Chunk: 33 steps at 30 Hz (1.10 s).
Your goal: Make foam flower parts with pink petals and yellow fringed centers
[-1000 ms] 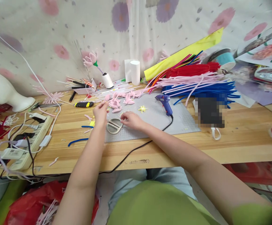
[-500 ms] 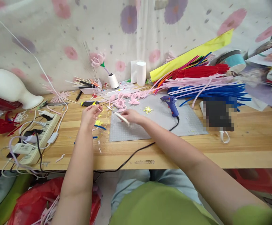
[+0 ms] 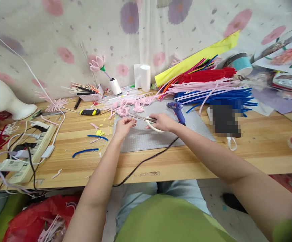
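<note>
My right hand [image 3: 161, 122] is wrapped round the pale handles of a pair of scissors [image 3: 154, 128], whose blades point left. The blade tips reach my left hand [image 3: 125, 127], which pinches a small pale piece too small to make out. Both hands are over the grey cutting mat [image 3: 143, 143]. Just behind them lie pink looped petals [image 3: 138, 106], and a purple-blue glue gun [image 3: 177, 111] rests to the right of my right hand.
Blue [image 3: 211, 97], pink and red pipe cleaners are piled at the back right. A black-and-yellow cutter [image 3: 90, 112] and blue offcuts [image 3: 85, 152] lie left. A power strip [image 3: 32, 154] with cables is further left. A black cord crosses the front edge.
My left hand has moved right over the mat. The scissors in my right hand have come up with their blades at my left fingers. The view has shifted slightly.
</note>
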Each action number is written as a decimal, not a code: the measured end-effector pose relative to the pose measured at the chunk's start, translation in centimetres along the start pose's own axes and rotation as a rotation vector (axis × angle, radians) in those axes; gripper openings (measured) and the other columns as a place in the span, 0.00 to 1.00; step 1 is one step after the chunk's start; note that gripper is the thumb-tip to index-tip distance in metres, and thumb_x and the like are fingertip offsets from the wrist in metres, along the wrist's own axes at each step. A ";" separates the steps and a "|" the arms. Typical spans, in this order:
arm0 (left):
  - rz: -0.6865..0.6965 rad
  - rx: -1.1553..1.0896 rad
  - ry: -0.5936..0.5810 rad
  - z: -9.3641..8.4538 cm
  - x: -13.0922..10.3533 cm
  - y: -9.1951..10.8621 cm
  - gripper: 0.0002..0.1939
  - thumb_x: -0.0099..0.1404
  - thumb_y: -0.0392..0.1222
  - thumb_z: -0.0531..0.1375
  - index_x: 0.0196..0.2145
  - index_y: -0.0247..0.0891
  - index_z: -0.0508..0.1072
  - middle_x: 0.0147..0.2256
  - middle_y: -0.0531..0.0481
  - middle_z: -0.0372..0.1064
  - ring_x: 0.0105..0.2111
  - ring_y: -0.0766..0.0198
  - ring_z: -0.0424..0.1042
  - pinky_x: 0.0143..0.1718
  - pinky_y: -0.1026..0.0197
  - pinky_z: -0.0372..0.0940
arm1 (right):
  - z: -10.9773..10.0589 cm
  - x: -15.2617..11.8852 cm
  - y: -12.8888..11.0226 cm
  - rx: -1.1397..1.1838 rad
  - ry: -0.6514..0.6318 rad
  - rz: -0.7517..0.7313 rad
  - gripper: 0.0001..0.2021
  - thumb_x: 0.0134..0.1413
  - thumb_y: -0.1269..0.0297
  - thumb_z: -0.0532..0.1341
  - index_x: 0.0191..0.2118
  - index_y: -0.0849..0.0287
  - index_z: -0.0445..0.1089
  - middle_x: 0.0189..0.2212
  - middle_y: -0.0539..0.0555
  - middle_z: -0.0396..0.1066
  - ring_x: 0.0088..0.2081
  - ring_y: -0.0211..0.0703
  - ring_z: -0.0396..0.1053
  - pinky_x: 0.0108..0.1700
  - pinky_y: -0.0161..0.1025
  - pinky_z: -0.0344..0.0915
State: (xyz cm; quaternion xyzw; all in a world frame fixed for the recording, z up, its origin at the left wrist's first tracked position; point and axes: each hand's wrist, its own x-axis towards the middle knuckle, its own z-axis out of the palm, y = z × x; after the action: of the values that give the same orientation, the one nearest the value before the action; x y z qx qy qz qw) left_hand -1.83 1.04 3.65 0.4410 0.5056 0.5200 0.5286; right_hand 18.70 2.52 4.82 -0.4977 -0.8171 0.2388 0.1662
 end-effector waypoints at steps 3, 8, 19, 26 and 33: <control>0.008 -0.016 0.013 0.0 0.0 0.0 0.14 0.39 0.44 0.70 0.22 0.33 0.73 0.24 0.52 0.71 0.28 0.68 0.69 0.37 0.59 0.68 | 0.1 -0.2 0.2 -0.052 -0.020 -0.007 0.22 0.42 0.41 0.61 0.30 0.58 0.68 0.23 0.49 0.66 0.24 0.36 0.57 0.27 0.34 0.47; 0.008 -0.041 0.045 -0.8 0.0 0.1 0.12 0.39 0.42 0.69 0.23 0.34 0.74 0.24 0.52 0.71 0.29 0.67 0.70 0.38 0.59 0.68 | 0.4 0.3 0.0 -0.104 -0.042 -0.021 0.23 0.41 0.40 0.61 0.31 0.57 0.69 0.25 0.51 0.69 0.25 0.37 0.60 0.27 0.34 0.46; 0.039 -0.020 0.091 -1.6 -0.2 0.3 0.10 0.39 0.41 0.68 0.20 0.34 0.73 0.23 0.54 0.69 0.28 0.67 0.69 0.38 0.59 0.68 | 0.5 0.8 -0.8 -0.175 -0.061 -0.031 0.23 0.43 0.40 0.59 0.33 0.57 0.70 0.27 0.52 0.71 0.26 0.39 0.62 0.27 0.34 0.46; 0.036 -0.034 0.131 -2.2 -0.1 0.3 0.12 0.38 0.43 0.69 0.20 0.36 0.73 0.24 0.52 0.70 0.29 0.65 0.70 0.38 0.56 0.68 | 0.6 1.3 -1.4 -0.179 -0.069 -0.051 0.24 0.45 0.39 0.58 0.32 0.57 0.69 0.27 0.52 0.71 0.27 0.39 0.62 0.27 0.34 0.46; 0.047 -0.038 0.141 -3.2 -0.2 0.3 0.15 0.35 0.44 0.71 0.19 0.35 0.73 0.23 0.53 0.69 0.29 0.66 0.69 0.39 0.56 0.68 | 0.9 1.8 -2.1 -0.193 -0.080 -0.056 0.24 0.46 0.39 0.57 0.34 0.57 0.71 0.28 0.53 0.71 0.28 0.40 0.63 0.28 0.34 0.46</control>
State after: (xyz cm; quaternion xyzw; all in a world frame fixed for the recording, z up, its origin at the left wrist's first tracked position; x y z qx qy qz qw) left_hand -5.01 0.67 3.67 0.4050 0.5211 0.5716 0.4875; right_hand 15.85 3.13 5.31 -0.4784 -0.8559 0.1738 0.0911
